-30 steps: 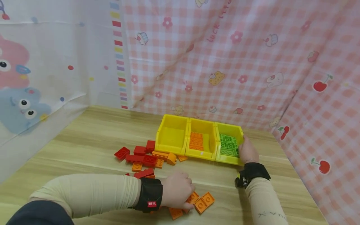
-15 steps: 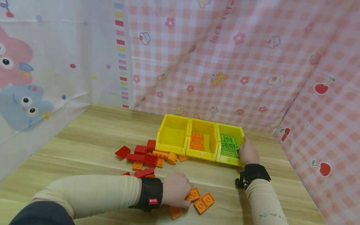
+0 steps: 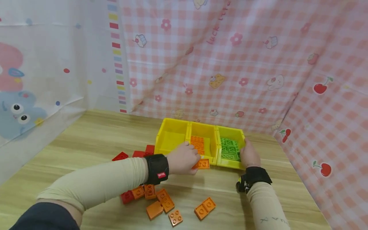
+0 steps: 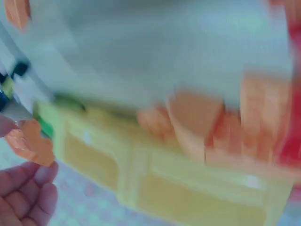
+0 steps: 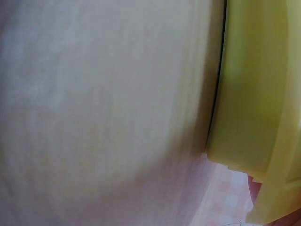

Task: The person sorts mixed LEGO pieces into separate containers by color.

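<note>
My left hand (image 3: 184, 158) pinches an orange toy brick (image 3: 203, 164) just in front of the middle yellow bin (image 3: 211, 158). In the left wrist view the same brick sits between thumb and fingertips, hollow side partly showing. Orange bricks (image 3: 197, 145) lie in that middle bin. At the right end of the row, my right hand (image 3: 250, 155) grips the side wall of the yellow bin (image 3: 230, 163) that holds green bricks (image 3: 229, 148). In the right wrist view this bin's outer wall (image 5: 249, 94) covers most of the fingers.
The left yellow bin (image 3: 172, 137) adjoins the middle one. Red bricks (image 3: 120, 156) lie left of the bins, partly hidden by the left forearm. Nearer me are loose orange bricks (image 3: 165, 200) and a red brick (image 3: 127, 196). A pink checked cloth (image 3: 201, 64) hangs behind.
The left hand has gone from the loose orange bricks near the front up to the middle bin, carrying one orange brick. The right hand stays at the right bin.
</note>
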A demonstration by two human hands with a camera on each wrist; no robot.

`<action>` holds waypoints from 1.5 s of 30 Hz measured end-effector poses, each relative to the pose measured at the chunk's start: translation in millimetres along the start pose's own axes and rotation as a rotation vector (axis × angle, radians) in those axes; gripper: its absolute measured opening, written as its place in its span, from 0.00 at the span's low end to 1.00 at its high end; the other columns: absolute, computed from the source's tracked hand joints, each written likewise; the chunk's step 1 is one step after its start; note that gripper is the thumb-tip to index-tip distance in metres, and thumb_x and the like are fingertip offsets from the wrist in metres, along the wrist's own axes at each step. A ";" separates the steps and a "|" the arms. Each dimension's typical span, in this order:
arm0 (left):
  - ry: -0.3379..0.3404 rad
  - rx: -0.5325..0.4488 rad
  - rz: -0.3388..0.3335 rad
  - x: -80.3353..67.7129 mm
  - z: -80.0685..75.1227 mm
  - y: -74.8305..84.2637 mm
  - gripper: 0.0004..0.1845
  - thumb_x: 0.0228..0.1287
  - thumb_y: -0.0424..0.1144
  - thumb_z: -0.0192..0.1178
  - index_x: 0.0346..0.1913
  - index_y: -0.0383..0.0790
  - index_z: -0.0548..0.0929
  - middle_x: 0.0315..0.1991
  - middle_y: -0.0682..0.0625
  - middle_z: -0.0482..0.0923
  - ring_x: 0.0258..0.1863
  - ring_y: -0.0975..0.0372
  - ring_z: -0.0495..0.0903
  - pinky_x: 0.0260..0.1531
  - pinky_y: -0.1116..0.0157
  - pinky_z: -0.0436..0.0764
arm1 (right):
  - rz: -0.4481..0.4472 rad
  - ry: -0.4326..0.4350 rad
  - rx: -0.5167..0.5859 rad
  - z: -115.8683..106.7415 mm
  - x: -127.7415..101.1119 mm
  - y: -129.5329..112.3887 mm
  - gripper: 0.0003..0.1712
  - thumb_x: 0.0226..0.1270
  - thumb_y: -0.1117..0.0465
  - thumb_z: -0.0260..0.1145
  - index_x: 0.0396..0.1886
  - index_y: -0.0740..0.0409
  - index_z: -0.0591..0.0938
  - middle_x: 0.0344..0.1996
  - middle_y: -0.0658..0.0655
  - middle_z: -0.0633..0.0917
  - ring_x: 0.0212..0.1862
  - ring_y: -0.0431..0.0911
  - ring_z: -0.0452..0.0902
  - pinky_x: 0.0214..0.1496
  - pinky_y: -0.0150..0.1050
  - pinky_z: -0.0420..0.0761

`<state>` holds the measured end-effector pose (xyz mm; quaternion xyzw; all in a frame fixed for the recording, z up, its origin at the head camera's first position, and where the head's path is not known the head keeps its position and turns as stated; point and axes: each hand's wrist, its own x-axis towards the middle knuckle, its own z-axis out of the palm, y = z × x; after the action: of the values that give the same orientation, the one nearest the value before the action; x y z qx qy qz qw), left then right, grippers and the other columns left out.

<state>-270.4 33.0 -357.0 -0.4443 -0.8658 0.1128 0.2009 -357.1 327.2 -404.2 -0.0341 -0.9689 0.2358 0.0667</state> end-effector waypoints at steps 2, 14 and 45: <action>0.035 0.056 -0.005 12.2 5.5 -11.8 0.15 0.56 0.55 0.58 0.34 0.48 0.83 0.30 0.55 0.79 0.32 0.61 0.74 0.33 0.64 0.63 | 0.002 0.005 -0.007 -0.1 0.0 -0.2 0.29 0.71 0.66 0.42 0.71 0.67 0.53 0.63 0.70 0.65 0.60 0.63 0.65 0.58 0.57 0.65; -0.170 0.117 -0.145 58.8 19.9 -34.2 0.11 0.59 0.52 0.59 0.30 0.50 0.84 0.32 0.56 0.80 0.36 0.61 0.74 0.41 0.62 0.64 | 0.011 0.019 0.005 -0.3 -1.8 -1.3 0.29 0.71 0.66 0.42 0.70 0.66 0.54 0.62 0.70 0.66 0.59 0.63 0.66 0.57 0.56 0.66; -0.429 0.112 -0.301 84.5 72.9 -40.8 0.12 0.67 0.40 0.53 0.35 0.53 0.87 0.37 0.57 0.83 0.53 0.57 0.71 0.64 0.46 0.39 | 0.018 0.008 0.012 1.0 -1.0 0.8 0.29 0.72 0.65 0.41 0.71 0.65 0.52 0.65 0.68 0.63 0.63 0.61 0.62 0.61 0.55 0.62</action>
<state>-376.8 77.0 -385.9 -0.2646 -0.9372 0.2212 0.0515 -356.2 327.4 -405.5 -0.0435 -0.9668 0.2422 0.0688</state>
